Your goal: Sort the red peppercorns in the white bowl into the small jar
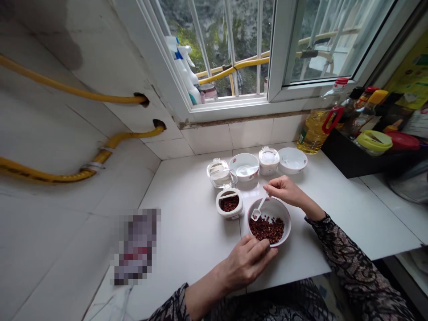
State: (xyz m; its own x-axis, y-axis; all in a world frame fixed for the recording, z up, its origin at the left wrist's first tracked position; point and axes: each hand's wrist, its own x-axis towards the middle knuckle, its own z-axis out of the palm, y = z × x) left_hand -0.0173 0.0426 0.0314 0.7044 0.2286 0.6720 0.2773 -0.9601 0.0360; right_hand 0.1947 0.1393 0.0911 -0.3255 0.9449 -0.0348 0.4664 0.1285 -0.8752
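Note:
My right hand [284,189] pinches the handle of a small white plastic spoon [257,215], whose scoop hangs inside a white bowl [286,213] with a pinkish rim. Dark red dried peppercorns [269,229] cover much of the bowl's bottom. My left hand [249,261] grips the near left rim of this bowl, fingers closed on it. Just left of the bowl stands an open white seasoning jar [229,204] with more of the dark red spice. Behind it is another jar [219,173] with pale contents and a clear lid.
At the back are two white bowls [244,166] [293,160] and a jar of white grains [269,161]. An oil bottle [312,129] and a black rack [347,154] of condiments stand right. A blurred-out object [137,247] lies left. Yellow pipes [100,158] run along the wall.

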